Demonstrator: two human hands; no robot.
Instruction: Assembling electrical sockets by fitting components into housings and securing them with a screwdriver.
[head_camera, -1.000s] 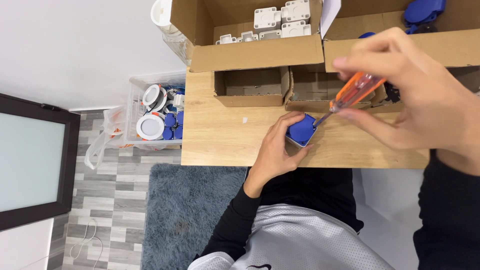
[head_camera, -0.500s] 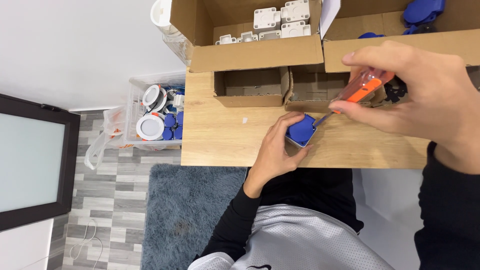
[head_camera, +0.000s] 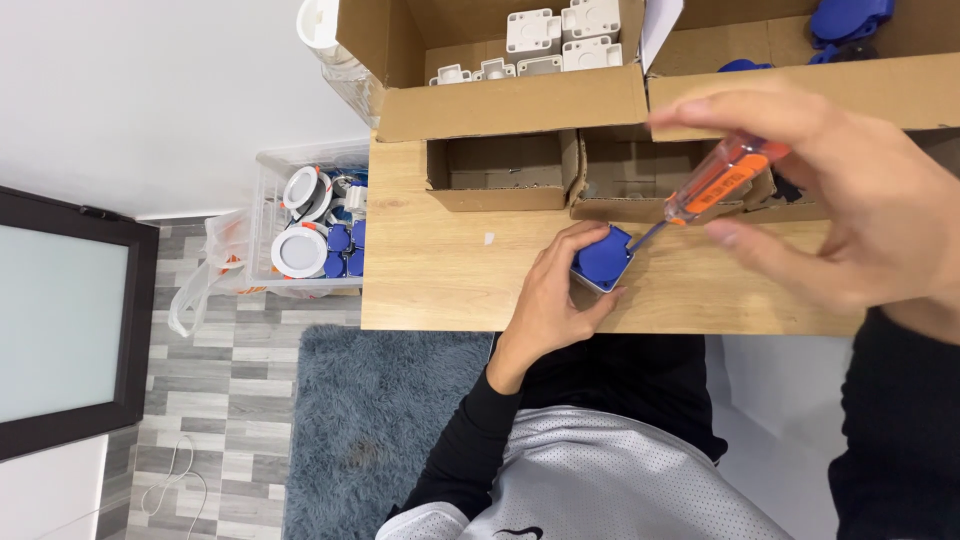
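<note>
My left hand (head_camera: 548, 300) grips a small blue square socket cover (head_camera: 603, 256) and presses it onto the wooden table (head_camera: 450, 285) near its front edge. My right hand (head_camera: 850, 205) holds an orange-handled screwdriver (head_camera: 722, 180) with a clear end. Its metal tip meets the upper right corner of the blue part. The right hand is close to the camera and hides part of the table and the boxes behind it.
Open cardboard boxes stand at the back: one with white plastic boxes (head_camera: 545, 35), one with blue parts (head_camera: 845, 20), two small ones (head_camera: 500, 170) in front. A clear bin (head_camera: 310, 235) with round white lamps and blue parts stands left of the table. A grey rug (head_camera: 380, 420) lies below.
My right hand has tilted the screwdriver handle a little and shifted slightly up and right, while the tip stays on the blue part. The left hand has not moved.
</note>
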